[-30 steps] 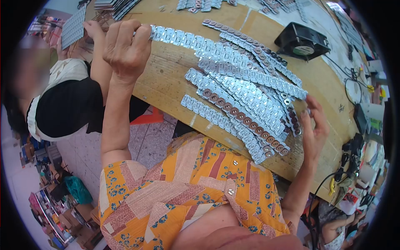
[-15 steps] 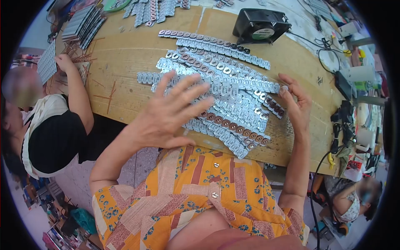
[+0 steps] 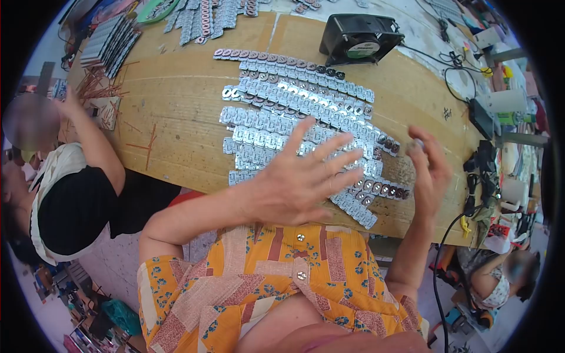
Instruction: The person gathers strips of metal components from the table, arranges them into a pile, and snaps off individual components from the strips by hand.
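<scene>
Several silvery strips of small linked metal parts [image 3: 265,119] lie side by side and overlapping on the brown board of the table. Some bear reddish-brown round pieces [image 3: 385,189]. My left hand [image 3: 300,176] is over the lower part of the strips, its fingers spread, hiding what is beneath the palm. Off the right ends of the strips, my right hand [image 3: 428,167] is raised with thumb and forefinger brought near each other; a small pale thing shows at the fingertips, too small to name.
A black fan [image 3: 362,40] stands behind the strips, its cable running right. More strips [image 3: 206,19] lie at the back. At the left, a co-worker's arm [image 3: 88,129] reaches over the table beside stacked plates [image 3: 110,44] and thin reddish sticks [image 3: 152,144]. Another person [image 3: 491,282] is lower right.
My left hand has come down from holding up a strip's end and moved right across the strips. My right hand has come away from the strip ends. The strips lie more spread out.
</scene>
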Tool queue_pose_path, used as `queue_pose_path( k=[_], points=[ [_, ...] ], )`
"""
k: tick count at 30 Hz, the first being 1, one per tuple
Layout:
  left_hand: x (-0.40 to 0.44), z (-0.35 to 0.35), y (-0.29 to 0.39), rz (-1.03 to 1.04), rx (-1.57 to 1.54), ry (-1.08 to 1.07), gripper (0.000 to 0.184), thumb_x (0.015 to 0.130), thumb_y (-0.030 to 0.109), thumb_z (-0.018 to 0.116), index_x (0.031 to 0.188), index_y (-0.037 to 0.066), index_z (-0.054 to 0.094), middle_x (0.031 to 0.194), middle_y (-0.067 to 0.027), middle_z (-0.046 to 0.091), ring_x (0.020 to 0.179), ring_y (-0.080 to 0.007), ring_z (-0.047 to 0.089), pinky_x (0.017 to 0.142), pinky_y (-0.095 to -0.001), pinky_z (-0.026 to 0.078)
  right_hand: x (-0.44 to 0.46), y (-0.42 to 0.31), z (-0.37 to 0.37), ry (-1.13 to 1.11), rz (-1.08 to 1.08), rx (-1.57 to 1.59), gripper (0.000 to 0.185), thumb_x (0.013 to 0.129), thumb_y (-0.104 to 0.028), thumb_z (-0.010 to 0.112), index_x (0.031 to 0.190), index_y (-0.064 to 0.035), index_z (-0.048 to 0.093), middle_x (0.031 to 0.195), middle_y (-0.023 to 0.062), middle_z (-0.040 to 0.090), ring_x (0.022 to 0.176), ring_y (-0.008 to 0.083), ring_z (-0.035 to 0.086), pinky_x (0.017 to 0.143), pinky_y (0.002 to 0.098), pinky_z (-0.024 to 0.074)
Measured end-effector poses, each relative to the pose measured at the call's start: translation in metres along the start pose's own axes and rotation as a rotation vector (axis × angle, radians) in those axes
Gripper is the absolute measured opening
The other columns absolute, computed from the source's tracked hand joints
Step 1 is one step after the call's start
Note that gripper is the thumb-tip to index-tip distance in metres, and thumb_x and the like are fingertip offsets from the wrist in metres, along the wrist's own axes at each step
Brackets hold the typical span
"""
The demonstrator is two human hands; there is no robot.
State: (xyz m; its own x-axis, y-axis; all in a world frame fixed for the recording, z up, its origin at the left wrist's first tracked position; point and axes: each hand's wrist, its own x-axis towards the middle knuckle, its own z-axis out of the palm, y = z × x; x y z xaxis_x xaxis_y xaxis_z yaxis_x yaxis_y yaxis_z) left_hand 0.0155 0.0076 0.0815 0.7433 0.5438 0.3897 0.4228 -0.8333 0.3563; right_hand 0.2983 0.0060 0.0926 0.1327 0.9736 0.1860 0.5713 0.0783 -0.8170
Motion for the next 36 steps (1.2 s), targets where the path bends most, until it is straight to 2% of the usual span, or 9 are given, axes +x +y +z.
queue_pose_path(
  k=[4, 6, 9, 10, 17, 23, 29, 30, 36],
  points=[
    [0.017, -0.023, -0.088, -0.125, 0.223, 0.177, 0.043, 0.082, 0.005, 0.066, 0.124, 0.003, 0.063, 0.122, -0.0163, 0.067, 0.117, -0.0345, 0.062, 0.104, -0.0456, 0.046, -0.051, -0.001, 0.006, 0.313, 0.235, 0.224, 0.022, 0.094, -0.004, 0.060, 0.111, 0.0070, 0.069, 0.122, 0.0166, 0.069, 0.110, 0.0234, 0.064, 0.096, 0.0343, 0.0485],
    [0.028, -0.037, -0.127, -0.218, 0.390, 0.025, 0.040, 0.080, -0.005, 0.059, 0.120, 0.000, 0.063, 0.119, -0.0175, 0.066, 0.110, -0.0345, 0.062, 0.097, -0.0409, 0.049, -0.071, 0.011, 0.028, 0.451, 0.289, 0.354, 0.020, 0.095, -0.003, 0.059, 0.109, 0.0079, 0.069, 0.125, 0.0179, 0.067, 0.116, 0.0252, 0.063, 0.100, 0.0359, 0.0471],
    [0.031, -0.037, -0.170, -0.065, 0.407, -0.013, 0.036, 0.082, -0.005, 0.055, 0.115, 0.002, 0.066, 0.106, -0.0140, 0.069, 0.102, -0.0316, 0.064, 0.088, -0.0436, 0.050, -0.083, 0.015, 0.040, 0.315, 0.162, 0.273, 0.019, 0.094, -0.002, 0.060, 0.107, 0.0092, 0.068, 0.128, 0.0200, 0.066, 0.122, 0.0266, 0.061, 0.103, 0.0362, 0.0450],
    [0.032, -0.042, -0.174, -0.159, 0.262, -0.121, 0.042, 0.079, -0.007, 0.059, 0.120, 0.003, 0.063, 0.111, -0.0159, 0.065, 0.106, -0.0348, 0.061, 0.092, -0.0437, 0.049, -0.081, 0.015, 0.039, 0.234, 0.122, 0.245, 0.017, 0.094, -0.002, 0.060, 0.103, 0.0100, 0.068, 0.126, 0.0199, 0.067, 0.121, 0.0261, 0.062, 0.105, 0.0365, 0.0437],
    [0.039, -0.064, -0.173, -0.203, 0.175, -0.239, 0.030, 0.076, -0.005, 0.067, 0.105, 0.002, 0.063, 0.097, -0.0131, 0.060, 0.099, -0.0340, 0.060, 0.084, -0.0409, 0.049, -0.032, 0.009, 0.025, 0.163, 0.098, 0.202, 0.017, 0.094, -0.005, 0.064, 0.106, 0.0031, 0.071, 0.099, 0.0054, 0.071, 0.088, 0.0108, 0.058, 0.077, 0.0249, 0.0450],
    [0.047, -0.102, -0.138, -0.214, 0.076, -0.219, 0.021, 0.079, -0.003, 0.066, 0.098, 0.002, 0.060, 0.097, -0.0117, 0.059, 0.092, -0.0333, 0.061, 0.081, -0.0402, 0.050, 0.013, 0.019, 0.019, 0.109, 0.068, 0.314, 0.017, 0.095, -0.007, 0.065, 0.106, 0.0033, 0.073, 0.093, 0.0031, 0.069, 0.082, 0.0079, 0.058, 0.080, 0.0239, 0.0480],
    [0.063, -0.034, -0.120, -0.014, 0.180, -0.114, 0.019, 0.082, -0.002, 0.062, 0.100, 0.002, 0.059, 0.106, -0.0139, 0.064, 0.099, -0.0386, 0.062, 0.083, -0.0432, 0.051, 0.008, 0.042, 0.022, 0.142, 0.130, 0.350, 0.016, 0.094, -0.006, 0.066, 0.104, 0.0044, 0.073, 0.093, 0.0027, 0.070, 0.081, 0.0074, 0.059, 0.078, 0.0239, 0.0479],
    [0.067, -0.032, -0.120, -0.157, 0.245, -0.305, 0.026, 0.082, -0.002, 0.061, 0.108, 0.001, 0.060, 0.114, -0.0171, 0.065, 0.104, -0.0407, 0.062, 0.086, -0.0452, 0.051, 0.003, 0.042, 0.021, 0.144, 0.143, 0.347, 0.016, 0.094, -0.006, 0.066, 0.104, 0.0045, 0.073, 0.093, 0.0025, 0.070, 0.081, 0.0074, 0.059, 0.078, 0.0240, 0.0479],
    [0.078, -0.035, -0.127, -0.053, 0.159, -0.253, 0.044, 0.079, 0.000, 0.064, 0.123, 0.003, 0.062, 0.107, -0.0212, 0.064, 0.099, -0.0418, 0.062, 0.086, -0.0472, 0.051, -0.022, 0.039, 0.002, 0.169, 0.213, 0.326, 0.015, 0.095, -0.004, 0.065, 0.104, 0.0053, 0.073, 0.097, 0.0042, 0.069, 0.083, 0.0081, 0.061, 0.077, 0.0235, 0.0478]
  ],
)
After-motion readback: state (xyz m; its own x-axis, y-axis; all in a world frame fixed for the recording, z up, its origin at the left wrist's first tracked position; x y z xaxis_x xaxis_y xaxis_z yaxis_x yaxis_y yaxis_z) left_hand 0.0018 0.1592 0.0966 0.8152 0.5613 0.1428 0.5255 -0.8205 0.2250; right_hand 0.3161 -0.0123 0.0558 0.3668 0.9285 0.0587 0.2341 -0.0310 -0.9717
